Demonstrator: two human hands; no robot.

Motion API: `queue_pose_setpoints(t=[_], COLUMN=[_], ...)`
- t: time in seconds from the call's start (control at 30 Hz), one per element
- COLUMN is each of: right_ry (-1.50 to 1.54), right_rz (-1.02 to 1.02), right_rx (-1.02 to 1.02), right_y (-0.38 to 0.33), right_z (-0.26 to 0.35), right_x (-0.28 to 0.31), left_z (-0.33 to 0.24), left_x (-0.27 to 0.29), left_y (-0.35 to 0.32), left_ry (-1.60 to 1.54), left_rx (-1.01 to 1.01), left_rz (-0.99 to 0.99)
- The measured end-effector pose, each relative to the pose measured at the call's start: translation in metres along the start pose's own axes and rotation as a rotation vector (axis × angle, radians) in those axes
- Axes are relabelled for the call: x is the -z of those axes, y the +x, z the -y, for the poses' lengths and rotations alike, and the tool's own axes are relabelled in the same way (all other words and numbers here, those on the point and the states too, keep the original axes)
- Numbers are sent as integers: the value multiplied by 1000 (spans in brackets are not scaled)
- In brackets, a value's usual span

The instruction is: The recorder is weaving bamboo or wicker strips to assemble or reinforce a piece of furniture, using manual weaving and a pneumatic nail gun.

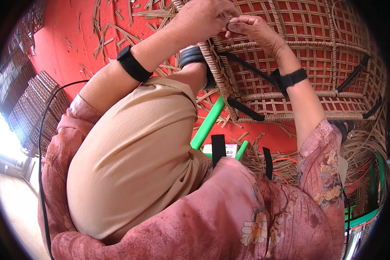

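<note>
A brown wicker frame [290, 45] with an open lattice weave tilts in front of me, its wrapped edges crossing the upper right. Above its left corner, my left hand [203, 19] has its fingers curled in. My right hand [262, 34] meets it there with thumb and forefinger pinched together. Whatever lies between the fingertips is too small and too covered to make out; it may be part of a strip. Black straps [247, 111] are fixed to the frame at several places.
Cut strips [112, 37] litter the red floor covering [63, 24]. Green tubes [209, 123] stand below the frame. A heap of long brown strips [359, 141] lies at the right, near a green-rimmed container [363, 220]. Woven panels [41, 97] stand at the left.
</note>
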State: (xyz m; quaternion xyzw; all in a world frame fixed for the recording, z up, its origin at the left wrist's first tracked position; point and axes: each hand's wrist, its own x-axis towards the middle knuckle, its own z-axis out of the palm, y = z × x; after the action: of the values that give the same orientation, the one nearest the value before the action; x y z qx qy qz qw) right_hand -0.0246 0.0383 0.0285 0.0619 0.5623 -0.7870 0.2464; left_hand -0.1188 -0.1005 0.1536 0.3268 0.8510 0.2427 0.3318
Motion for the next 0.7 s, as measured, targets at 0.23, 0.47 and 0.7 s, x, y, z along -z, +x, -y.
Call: queue_pose_setpoints(t=[0.23,0.47,0.7], right_ry=[140,-202,-821], right_rz=[-59,-162,-303], right_rx=[111,-157,-8], right_y=[-16,-52,-45], right_z=[-7,-17,-27], right_x=[3,1,-32], left_z=[5,59,89], left_x=[4,3,-22], left_y=[5,-16,-48], left_ry=[-155,-279,-917], left_rx=[294,215,760], left_rz=[131,-668,-509])
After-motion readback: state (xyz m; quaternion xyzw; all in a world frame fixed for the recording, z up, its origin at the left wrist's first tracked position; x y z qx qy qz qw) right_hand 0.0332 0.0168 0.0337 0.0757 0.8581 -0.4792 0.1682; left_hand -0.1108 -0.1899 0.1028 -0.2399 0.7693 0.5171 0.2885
